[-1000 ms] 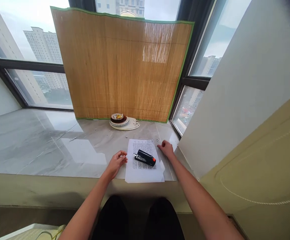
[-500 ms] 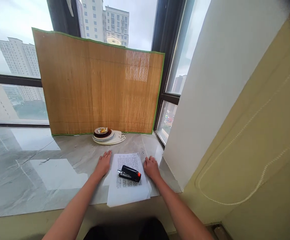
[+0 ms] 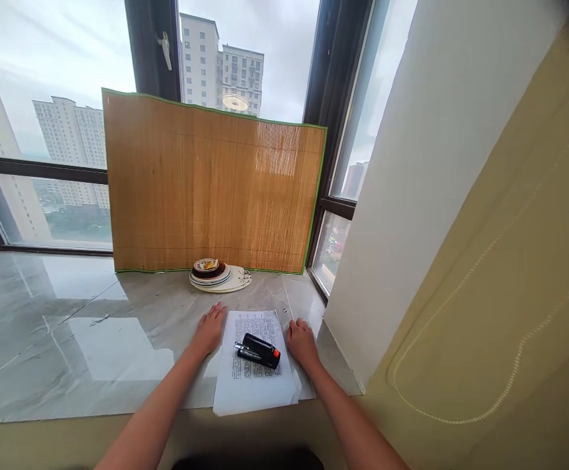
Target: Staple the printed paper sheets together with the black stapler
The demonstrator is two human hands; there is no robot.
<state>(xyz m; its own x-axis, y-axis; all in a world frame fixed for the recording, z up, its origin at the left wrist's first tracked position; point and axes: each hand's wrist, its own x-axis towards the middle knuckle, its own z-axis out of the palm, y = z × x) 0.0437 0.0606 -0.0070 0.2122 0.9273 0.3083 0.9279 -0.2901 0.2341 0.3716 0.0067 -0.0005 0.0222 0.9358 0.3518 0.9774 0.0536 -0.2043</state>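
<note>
My left hand (image 3: 210, 328) lies flat on the stone sill, fingers stretched out, just left of some printed sheets (image 3: 230, 395). To the right of those sheets rests my right hand (image 3: 302, 341), its fingers curled in and no object visible in it. A black stapler (image 3: 260, 350) with an orange-red spot at one end lies on the text of the top page, between my hands and touched by neither. The sheets are slightly fanned, and their near edge hangs a little over the sill's front edge.
Beyond the hands sits a stack of plates (image 3: 210, 277) on an oval platter (image 3: 241, 279). A bamboo mat (image 3: 206, 189) with green edging leans against the dark window frame (image 3: 154, 52). A white wall (image 3: 411, 196) closes off the right side, with a beaded cord (image 3: 460, 421) hanging beside it.
The camera view has tilted up and turned slightly left, so everything appears lower and a little to the right. Hands, sheets and stapler keep their places on the sill.
</note>
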